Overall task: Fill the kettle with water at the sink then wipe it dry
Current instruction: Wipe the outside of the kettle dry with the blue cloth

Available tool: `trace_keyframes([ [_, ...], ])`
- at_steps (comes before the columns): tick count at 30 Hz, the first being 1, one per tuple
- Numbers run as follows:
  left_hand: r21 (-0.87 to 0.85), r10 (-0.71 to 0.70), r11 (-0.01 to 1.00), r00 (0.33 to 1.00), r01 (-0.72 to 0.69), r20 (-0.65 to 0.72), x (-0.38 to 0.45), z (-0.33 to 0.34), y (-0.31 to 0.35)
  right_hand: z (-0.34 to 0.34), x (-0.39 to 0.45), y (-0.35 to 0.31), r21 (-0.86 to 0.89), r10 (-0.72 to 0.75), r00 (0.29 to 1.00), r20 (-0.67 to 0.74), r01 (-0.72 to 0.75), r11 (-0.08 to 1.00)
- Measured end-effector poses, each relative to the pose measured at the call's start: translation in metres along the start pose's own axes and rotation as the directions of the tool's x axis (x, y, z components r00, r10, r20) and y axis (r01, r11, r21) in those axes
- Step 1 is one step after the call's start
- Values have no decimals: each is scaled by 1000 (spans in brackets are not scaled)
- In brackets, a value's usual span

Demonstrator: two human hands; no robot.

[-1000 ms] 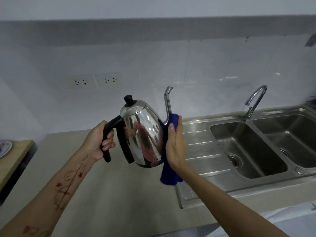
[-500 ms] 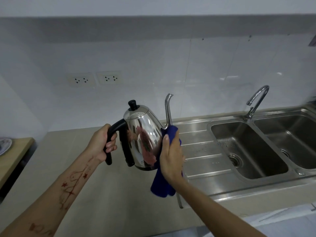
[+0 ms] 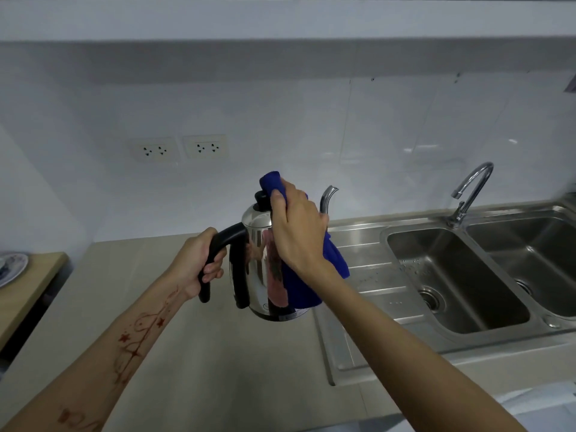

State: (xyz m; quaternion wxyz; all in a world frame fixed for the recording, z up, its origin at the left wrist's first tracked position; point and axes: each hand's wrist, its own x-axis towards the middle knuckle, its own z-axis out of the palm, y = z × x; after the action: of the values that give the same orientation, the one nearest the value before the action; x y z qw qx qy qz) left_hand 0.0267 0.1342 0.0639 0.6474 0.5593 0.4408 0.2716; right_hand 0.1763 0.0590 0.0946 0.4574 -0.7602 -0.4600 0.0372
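Note:
A shiny steel kettle (image 3: 260, 269) with a black handle, black lid knob and thin gooseneck spout hangs above the beige counter, just left of the sink's drainboard. My left hand (image 3: 196, 260) is closed around the black handle. My right hand (image 3: 296, 229) presses a blue cloth (image 3: 304, 288) against the kettle's lid and upper right side. The cloth drapes down over the kettle's right flank and hides much of it. The lid knob shows only in part behind the cloth's top edge.
A double-bowl steel sink (image 3: 386, 241) with drainboard lies to the right, its curved tap (image 3: 470, 191) at the back. The beige counter (image 3: 218, 369) spreads below the kettle. Two wall sockets (image 3: 179, 148) sit on the tiled wall. A patterned plate (image 3: 11, 268) rests on a wooden surface at the far left.
My right hand has slid the blue cloth from the kettle's lower right side, beside the spout, up onto the lid. The kettle has tipped nearer upright.

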Motion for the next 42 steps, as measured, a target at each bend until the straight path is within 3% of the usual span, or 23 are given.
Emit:
trace_keyframes([
  [3, -62, 2, 998, 999, -5, -47, -1, 5, -11, 10, -24, -1, -157, -23, 1000, -16, 20, 987],
  [6, -82, -24, 996, 999, 21, -27, -4, 6, -17, 6, -28, 0, -151, -76, 996, 47, 82, 985],
  [11, -37, -15, 999, 998, 13, -54, -5, 6, -18, -6, 17, 8, -5, 126, 957, 263, -130, 992],
  [17, -166, -73, 985, 988, 50, -139, -6, 9, -35, 27, -49, 34, -54, 230, 970, 79, -226, 973],
  [24, -55, -97, 994, 994, 94, -58, -11, 1, -25, 30, -57, 28, -63, -28, 998, -51, 25, 998],
  [30, -125, -72, 991, 983, 51, -172, -13, 1, -36, 50, -83, 50, -211, -227, 972, -67, 209, 955],
  [33, -117, -74, 992, 970, 48, -231, -13, -8, -47, 54, -103, 75, -127, -300, 954, -11, 296, 947],
  [37, -87, -74, 995, 949, 50, -308, -13, -24, -67, 65, -125, 110, -97, -203, 972, 115, 214, 972],
  [42, -133, -111, 989, 914, 64, -390, -9, -40, -91, 103, -148, 156, -297, 78, 982, 169, -25, 955],
])
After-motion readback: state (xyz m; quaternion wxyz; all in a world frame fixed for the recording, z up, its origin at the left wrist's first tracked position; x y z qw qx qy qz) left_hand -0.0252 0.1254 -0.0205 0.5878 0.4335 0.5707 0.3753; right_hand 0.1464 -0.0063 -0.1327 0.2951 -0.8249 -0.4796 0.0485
